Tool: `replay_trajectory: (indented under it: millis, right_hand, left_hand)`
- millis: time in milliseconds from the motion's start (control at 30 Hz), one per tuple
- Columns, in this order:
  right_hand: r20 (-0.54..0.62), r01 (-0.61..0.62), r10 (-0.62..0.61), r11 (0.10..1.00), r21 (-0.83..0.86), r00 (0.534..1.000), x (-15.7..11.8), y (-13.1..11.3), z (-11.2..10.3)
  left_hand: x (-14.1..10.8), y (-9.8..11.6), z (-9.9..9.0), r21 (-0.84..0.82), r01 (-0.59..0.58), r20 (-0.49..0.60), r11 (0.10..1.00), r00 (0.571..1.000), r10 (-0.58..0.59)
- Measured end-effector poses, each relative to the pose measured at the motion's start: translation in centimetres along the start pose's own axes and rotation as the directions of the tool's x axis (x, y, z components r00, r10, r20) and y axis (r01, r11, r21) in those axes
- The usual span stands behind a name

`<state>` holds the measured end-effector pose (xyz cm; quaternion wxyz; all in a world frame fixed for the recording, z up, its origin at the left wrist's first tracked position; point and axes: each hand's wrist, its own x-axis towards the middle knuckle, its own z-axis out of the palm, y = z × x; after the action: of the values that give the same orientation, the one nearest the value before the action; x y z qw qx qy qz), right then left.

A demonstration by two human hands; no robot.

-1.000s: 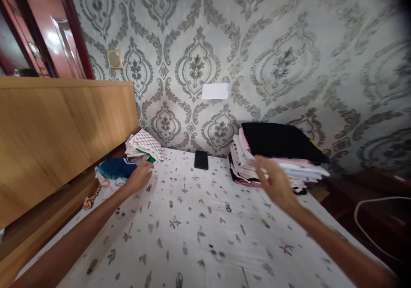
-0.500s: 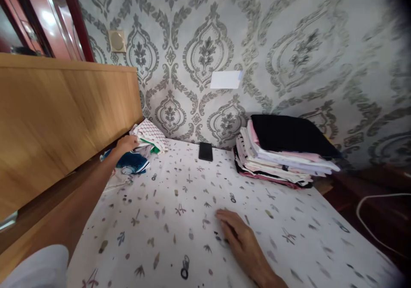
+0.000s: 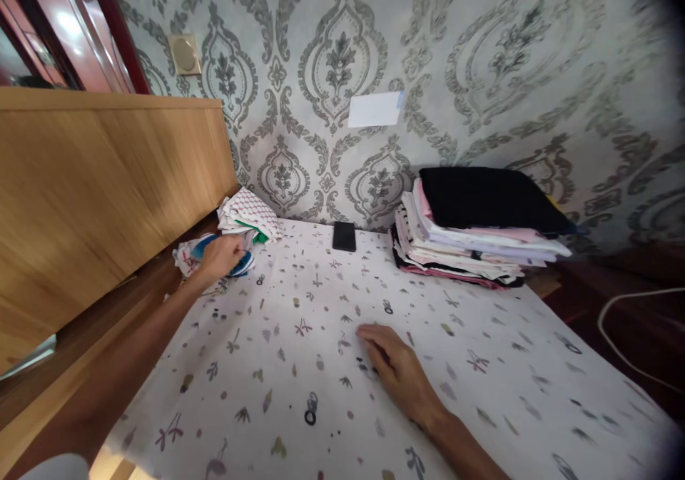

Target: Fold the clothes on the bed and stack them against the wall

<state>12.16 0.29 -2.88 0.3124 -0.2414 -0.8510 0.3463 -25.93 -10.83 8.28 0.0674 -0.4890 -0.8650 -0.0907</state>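
My left hand [image 3: 223, 255] reaches to the far left corner of the bed, into a loose pile of clothes. Its fingers are closed on a piece of clothing, which they largely hide. Under and around them lie a blue garment [image 3: 242, 264] with a white striped edge and a white-and-red cloth [image 3: 186, 259]. Just behind is a bunched white cloth with a pink pattern [image 3: 251, 207], with a green edge [image 3: 260, 237] showing below it. My right hand [image 3: 396, 369] rests on the printed sheet [image 3: 300, 366], empty, fingers loosely extended and thumb apart.
A black phone [image 3: 344, 237] lies near the wall. On the right stands a stack of folded clothes [image 3: 460, 252], topped by a black one [image 3: 492, 198]. A wooden panel [image 3: 112, 195] borders the left side. A white cable [image 3: 615, 309] hangs at the right.
My left hand has moved right and nearer, from the edge of the pile onto the blue garment, and the clothes there have shifted. My right hand stays resting. The view has tilted slightly down.
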Motion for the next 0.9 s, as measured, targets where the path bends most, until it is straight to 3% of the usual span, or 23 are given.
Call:
replay_trajectory:
  millis: [67, 100, 133, 200, 233, 267, 300, 333, 367, 533, 600, 633, 700, 800, 900]
  right_hand:
    - [-0.019, -0.054, 0.055, 0.998, 0.031, 0.998, 0.0, -0.4, -0.2]
    - [-0.035, -0.084, 0.086, 0.995, 0.054, 0.996, 0.0, -0.6, -0.3]
    - [-0.055, -0.112, 0.116, 0.99, 0.081, 0.992, 0.0, -0.8, -0.5]
    - [-0.114, -0.159, 0.174, 0.978, 0.134, 0.978, 0.1, -1.0, -0.8]
    - [-0.144, -0.178, 0.201, 0.971, 0.16, 0.969, 0.1, -1.0, -0.9]
    - [-0.169, -0.193, 0.225, 0.963, 0.186, 0.959, 0.1, -0.9, -1.0]
    - [-0.184, -0.205, 0.245, 0.955, 0.212, 0.952, 0.1, -0.7, -1.0]
    - [-0.188, -0.212, 0.259, 0.948, 0.239, 0.948, 0.1, -0.5, -1.0]
    - [-0.181, -0.212, 0.265, 0.94, 0.267, 0.947, 0.1, -0.3, -1.0]
    - [-0.14, -0.217, 0.285, 0.903, 0.37, 0.948, 0.1, 0.4, -0.6]
    - [-0.14, -0.222, 0.291, 0.902, 0.369, 0.947, 0.1, 0.2, -0.7]
    - [-0.148, -0.222, 0.292, 0.904, 0.366, 0.945, 0.1, 0.1, -0.7]
    - [-0.189, -0.22, 0.309, 0.897, 0.383, 0.932, 0.2, 0.0, -0.7]
    - [-0.209, -0.273, 0.388, 0.862, 0.426, 0.898, 0.9, 0.4, -0.7]
    - [-0.056, -0.363, 0.423, 0.833, 0.418, 0.905, 2.2, 1.1, -1.2]
  left_hand:
    - [-3.6, 5.3, 0.0, -0.237, -0.23, 0.0, 0.944, 0.971, 0.237]
    - [-5.9, 8.0, 0.2, -0.374, -0.334, 0.044, 0.865, 0.926, 0.376]
    - [-8.2, 10.6, 0.4, -0.506, -0.399, 0.1, 0.765, 0.854, 0.511]
    - [-12.6, 14.8, 0.8, -0.664, -0.456, 0.262, 0.593, 0.601, 0.755]
    - [-14.3, 16.2, 0.8, -0.704, -0.473, 0.291, 0.53, 0.488, 0.823]
    - [-15.5, 17.1, 0.7, -0.725, -0.483, 0.314, 0.491, 0.403, 0.86]
    - [-16.1, 17.6, 0.6, -0.732, -0.49, 0.321, 0.474, 0.366, 0.874]
    - [-16.3, 17.7, 0.6, -0.727, -0.493, 0.317, 0.478, 0.376, 0.871]
    - [-15.9, 17.5, 0.5, -0.715, -0.489, 0.31, 0.5, 0.421, 0.853]
    - [-10.3, 14.5, 2.0, -0.637, -0.358, 0.185, 0.683, 0.789, 0.586]
    - [-7.7, 13.4, 3.3, -0.624, -0.3, 0.071, 0.721, 0.898, 0.435]
    - [-6.5, 13.1, 4.0, -0.62, -0.29, 0.012, 0.729, 0.926, 0.378]
    - [-4.8, 13.2, 5.4, -0.621, -0.306, -0.058, 0.722, 0.936, 0.347]
    - [-3.8, 14.8, 6.8, -0.6, -0.381, -0.021, 0.703, 0.886, 0.462]
    - [-3.4, 16.4, 6.7, -0.526, -0.427, 0.035, 0.735, 0.853, 0.52]
